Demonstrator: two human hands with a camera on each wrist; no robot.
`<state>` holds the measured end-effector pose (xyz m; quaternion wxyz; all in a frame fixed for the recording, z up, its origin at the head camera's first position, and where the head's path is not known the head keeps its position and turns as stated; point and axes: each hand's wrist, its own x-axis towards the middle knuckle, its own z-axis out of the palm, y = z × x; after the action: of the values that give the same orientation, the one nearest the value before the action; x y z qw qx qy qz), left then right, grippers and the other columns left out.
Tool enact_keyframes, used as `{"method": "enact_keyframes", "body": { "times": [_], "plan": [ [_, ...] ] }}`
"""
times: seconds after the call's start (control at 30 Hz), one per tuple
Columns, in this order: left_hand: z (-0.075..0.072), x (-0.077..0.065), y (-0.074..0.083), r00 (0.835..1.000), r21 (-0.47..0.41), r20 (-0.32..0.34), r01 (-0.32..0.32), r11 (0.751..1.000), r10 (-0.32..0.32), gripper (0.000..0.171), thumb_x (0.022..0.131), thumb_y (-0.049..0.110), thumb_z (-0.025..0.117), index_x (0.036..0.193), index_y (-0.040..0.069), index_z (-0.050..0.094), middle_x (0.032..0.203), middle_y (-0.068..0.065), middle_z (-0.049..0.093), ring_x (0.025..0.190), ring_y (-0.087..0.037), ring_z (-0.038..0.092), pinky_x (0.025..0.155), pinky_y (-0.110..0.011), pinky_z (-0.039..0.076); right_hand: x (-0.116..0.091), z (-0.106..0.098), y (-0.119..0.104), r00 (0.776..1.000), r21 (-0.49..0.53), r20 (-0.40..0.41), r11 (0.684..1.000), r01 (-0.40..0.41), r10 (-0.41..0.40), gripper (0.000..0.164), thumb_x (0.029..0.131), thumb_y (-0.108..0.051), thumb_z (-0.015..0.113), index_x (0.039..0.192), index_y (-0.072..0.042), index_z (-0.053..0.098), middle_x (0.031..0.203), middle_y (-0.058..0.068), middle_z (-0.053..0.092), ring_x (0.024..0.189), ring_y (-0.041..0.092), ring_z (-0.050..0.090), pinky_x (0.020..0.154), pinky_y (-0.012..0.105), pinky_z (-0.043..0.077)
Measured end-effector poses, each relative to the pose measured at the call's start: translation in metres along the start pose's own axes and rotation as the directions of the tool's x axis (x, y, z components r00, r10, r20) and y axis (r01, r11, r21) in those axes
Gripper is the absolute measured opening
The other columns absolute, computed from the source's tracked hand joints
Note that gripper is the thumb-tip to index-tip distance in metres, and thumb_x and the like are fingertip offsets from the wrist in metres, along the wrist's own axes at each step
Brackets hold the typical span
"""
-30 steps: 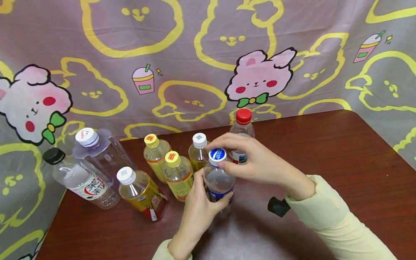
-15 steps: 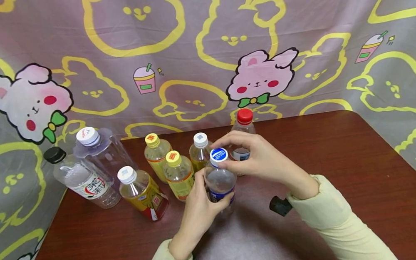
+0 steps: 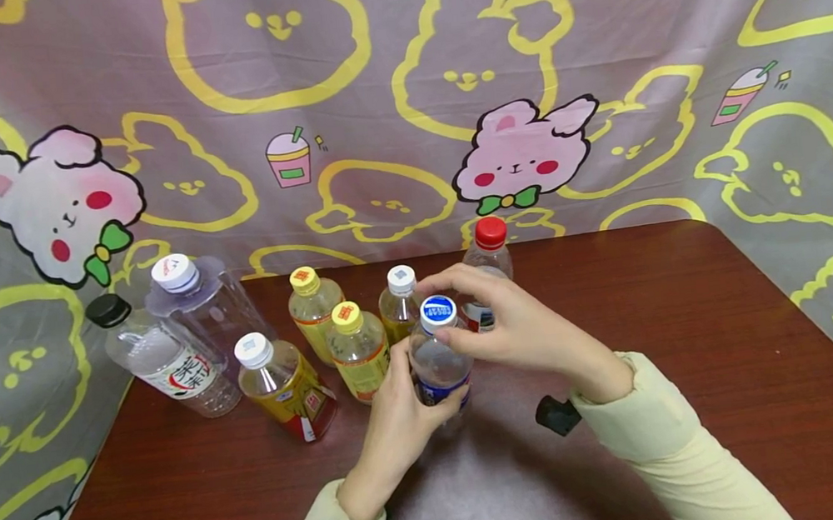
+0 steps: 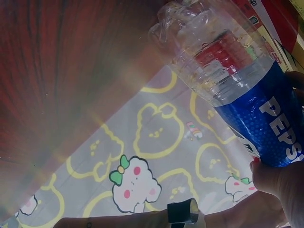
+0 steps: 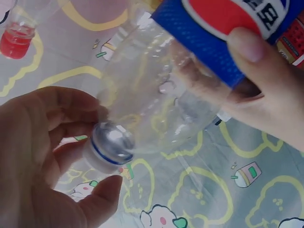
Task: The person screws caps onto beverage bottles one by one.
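My left hand [image 3: 398, 412] grips a clear plastic bottle [image 3: 441, 361] round its blue Pepsi label [image 4: 270, 111]. The bottle is near upright in the head view; whether its base touches the table I cannot tell. On its neck sits a white bottle cap [image 3: 438, 311] with a blue printed top. My right hand [image 3: 516, 317] curls thumb and fingers round this cap from the right. In the right wrist view its fingers lie along one side of the cap [image 5: 110, 145], with the thumb tip [image 5: 111, 187] close to the other. The rear of the bottle's label is hidden.
To the left stand a black-capped bottle [image 3: 186, 370], a large clear bottle [image 3: 221, 308] and a tea bottle [image 3: 297, 393]. Two yellow-capped bottles [image 3: 362, 361] and a white-capped bottle [image 3: 397, 308] are close by. Behind my right hand is a red-capped bottle [image 3: 489, 234]. A patterned curtain [image 3: 389, 129] backs the table [image 3: 695, 334].
The print on the cap's top has turned between frames. My right hand has shifted slightly at the cap. My left hand and the bottle stay almost in place.
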<state>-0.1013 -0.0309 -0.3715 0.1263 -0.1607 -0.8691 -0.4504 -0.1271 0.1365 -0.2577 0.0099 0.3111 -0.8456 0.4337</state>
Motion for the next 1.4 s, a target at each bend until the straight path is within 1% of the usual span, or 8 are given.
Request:
{"method": "enact_keyframes", "body": {
  "times": [0.1,0.27,0.43,0.6,0.87,1.17,1.27,1.4],
  "plan": [
    [0.000,0.000,0.000,1.000,0.007,0.001,-0.003,1.000,0.003,0.070,0.071,0.024,0.082,0.124,0.006,0.039,0.116,-0.016,0.060,0.102,-0.027,0.064,0.084,-0.043,0.052,-0.002,-0.003,-0.001,1.000,0.000,0.013,1.000,0.025,-0.025,0.036,0.085,-0.010,0.066,0.121,-0.011,0.061,0.122,0.001,0.061,0.108,0.011,0.056,0.090,0.036,0.050],
    [0.000,0.000,0.001,1.000,-0.004,0.011,0.015,1.000,-0.015,0.072,0.070,0.024,0.082,0.125,0.007,0.039,0.118,-0.016,0.059,0.104,-0.027,0.064,0.086,-0.043,0.052,-0.003,-0.008,-0.002,0.998,-0.006,0.019,0.998,0.056,-0.056,0.033,0.086,-0.010,0.066,0.119,-0.008,0.064,0.118,0.003,0.063,0.100,0.009,0.057,0.082,0.027,0.051],
    [0.000,0.000,0.002,1.000,-0.005,0.009,0.009,1.000,-0.009,0.072,0.070,0.024,0.083,0.124,0.007,0.039,0.118,-0.015,0.059,0.103,-0.026,0.064,0.085,-0.042,0.052,-0.003,-0.009,-0.003,1.000,-0.008,0.006,1.000,0.020,-0.020,0.032,0.084,-0.012,0.069,0.116,-0.010,0.066,0.118,0.003,0.065,0.099,0.008,0.058,0.080,0.024,0.049],
    [0.000,0.000,0.001,1.000,0.001,-0.002,0.003,1.000,-0.003,0.070,0.069,0.023,0.083,0.123,0.006,0.040,0.115,-0.015,0.060,0.101,-0.026,0.064,0.084,-0.042,0.052,-0.001,-0.008,-0.002,1.000,-0.014,-0.018,1.000,-0.012,0.011,0.031,0.082,-0.012,0.072,0.113,-0.010,0.067,0.115,0.002,0.066,0.099,0.008,0.060,0.085,0.026,0.050],
    [0.000,0.001,0.001,0.999,-0.012,0.021,0.033,0.999,-0.033,0.070,0.071,0.023,0.081,0.124,0.006,0.040,0.116,-0.016,0.060,0.103,-0.027,0.064,0.085,-0.043,0.051,0.001,-0.006,-0.002,0.998,-0.015,-0.043,0.998,-0.053,0.052,0.031,0.080,-0.013,0.074,0.111,-0.009,0.067,0.108,0.002,0.067,0.098,0.011,0.061,0.088,0.031,0.051],
    [-0.001,0.001,0.004,0.998,-0.009,0.025,0.049,0.999,-0.049,0.070,0.071,0.025,0.081,0.124,0.006,0.039,0.116,-0.017,0.059,0.103,-0.029,0.064,0.085,-0.044,0.051,0.001,-0.003,-0.002,0.997,-0.026,-0.079,0.999,-0.026,0.024,0.031,0.080,-0.012,0.074,0.109,-0.007,0.066,0.101,0.003,0.067,0.093,0.011,0.060,0.084,0.029,0.052],
    [-0.001,0.000,0.005,0.998,-0.017,0.027,0.059,0.998,-0.059,0.073,0.071,0.025,0.080,0.127,0.006,0.038,0.118,-0.016,0.059,0.104,-0.028,0.063,0.087,-0.044,0.051,0.000,-0.002,-0.002,0.996,-0.011,-0.087,0.999,-0.033,0.032,0.031,0.080,-0.013,0.074,0.110,-0.007,0.066,0.101,0.003,0.066,0.093,0.011,0.060,0.084,0.029,0.052],
    [0.001,-0.004,0.005,0.999,-0.035,0.024,0.049,0.998,-0.048,0.078,0.073,0.024,0.078,0.133,0.004,0.034,0.122,-0.017,0.057,0.107,-0.027,0.061,0.090,-0.045,0.049,-0.003,0.001,0.000,0.994,0.027,-0.094,0.999,-0.045,0.047,0.032,0.081,-0.013,0.073,0.112,-0.008,0.064,0.103,0.003,0.065,0.094,0.011,0.059,0.085,0.028,0.052]
  ]
}}
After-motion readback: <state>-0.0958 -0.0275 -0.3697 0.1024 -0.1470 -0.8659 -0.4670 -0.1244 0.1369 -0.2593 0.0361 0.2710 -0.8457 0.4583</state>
